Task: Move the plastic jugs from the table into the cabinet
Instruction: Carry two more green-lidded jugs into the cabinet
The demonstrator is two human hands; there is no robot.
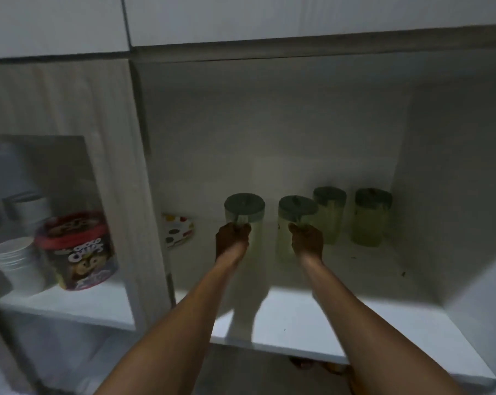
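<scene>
While left hand (pixel 232 234) and right hand (pixel 306 238) each grip jug, tin (pixel 77 252) reads "CHIPS".

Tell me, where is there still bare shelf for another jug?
Bare shelf runs along the front edge and right of the rightmost jug. Crowded: four jugs at the back, the left hand and right hand gripping two.

Home kitchen, storage section: white cabinet (pixel 269 315) with an open shelf compartment, dimly lit. Contents indicating household use: a Choco Chips cereal tin (pixel 78 252) beside stacked white cups (pixel 16 263) in the left compartment (seen through a glass door); a spotted plate (pixel 178 229) stood on edge; green-lidded plastic jugs (pixel 370 218) in a row on the shelf.
</scene>
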